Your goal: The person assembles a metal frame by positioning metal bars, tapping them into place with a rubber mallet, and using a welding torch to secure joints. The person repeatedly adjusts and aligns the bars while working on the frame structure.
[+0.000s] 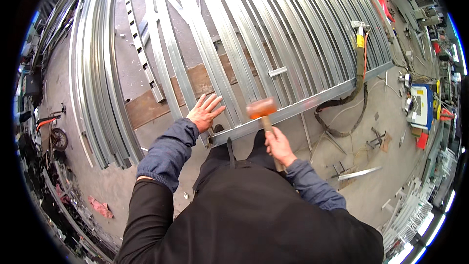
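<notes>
My right hand [279, 146] is wrapped around the wooden handle of a mallet [262, 109]. Its orange-brown head is blurred by motion and appears over the near edge of a metal frame. My left hand [205, 113] has its fingers spread, palm down, at the near end of a silver metal bar [207, 61]; whether it presses on the bar I cannot tell. The bars run away from me side by side and meet a silver cross rail [305, 105] in front of my body. A short metal tube [278, 72] lies across the bars beyond the mallet.
A stack of long metal profiles [100, 78] lies at the left, beside a slotted strip [138, 44]. A torch with a yellow collar [360, 40] rests on the frame at the right, its dark hose [342, 101] looping down. Metal scraps [359, 173] lie on the floor at the right.
</notes>
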Tool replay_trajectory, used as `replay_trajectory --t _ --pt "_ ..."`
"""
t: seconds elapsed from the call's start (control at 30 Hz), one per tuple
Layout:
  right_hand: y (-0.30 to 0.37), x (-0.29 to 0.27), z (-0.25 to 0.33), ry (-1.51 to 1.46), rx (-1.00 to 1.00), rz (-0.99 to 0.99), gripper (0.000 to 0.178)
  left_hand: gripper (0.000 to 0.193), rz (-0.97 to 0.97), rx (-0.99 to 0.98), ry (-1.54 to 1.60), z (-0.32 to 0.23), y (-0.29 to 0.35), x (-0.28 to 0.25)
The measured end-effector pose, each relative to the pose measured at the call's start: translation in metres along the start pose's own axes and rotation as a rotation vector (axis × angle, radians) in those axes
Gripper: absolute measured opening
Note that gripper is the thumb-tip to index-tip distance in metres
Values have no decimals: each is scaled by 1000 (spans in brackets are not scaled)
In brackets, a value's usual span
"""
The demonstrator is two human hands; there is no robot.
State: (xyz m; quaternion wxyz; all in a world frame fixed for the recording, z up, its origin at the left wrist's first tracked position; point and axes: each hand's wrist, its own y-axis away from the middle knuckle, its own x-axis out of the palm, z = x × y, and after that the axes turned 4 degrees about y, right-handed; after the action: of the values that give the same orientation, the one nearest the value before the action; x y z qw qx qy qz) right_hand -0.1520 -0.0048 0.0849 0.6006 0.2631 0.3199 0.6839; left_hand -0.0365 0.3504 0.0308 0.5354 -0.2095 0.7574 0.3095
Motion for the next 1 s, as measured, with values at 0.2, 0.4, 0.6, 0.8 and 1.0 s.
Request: replay_trajectory --t 0.2,0.4,0.6,0.8,1.0 --pt "-4 45 -12 149 -60 -4 49 87 5 81 15 24 -12 16" --pt "20 11 57 -388 -429 -431 30 83 -76 55 77 41 -12 23" --pt "-3 87 -76 -74 -222 -234 25 76 -139 69 37 42 -18 29" --pt "19 49 15 -269 -215 -277 33 66 -204 27 123 46 -12 36" --pt "25 16 36 -600 -470 -518 41 64 -275 43 173 42 -14 31"
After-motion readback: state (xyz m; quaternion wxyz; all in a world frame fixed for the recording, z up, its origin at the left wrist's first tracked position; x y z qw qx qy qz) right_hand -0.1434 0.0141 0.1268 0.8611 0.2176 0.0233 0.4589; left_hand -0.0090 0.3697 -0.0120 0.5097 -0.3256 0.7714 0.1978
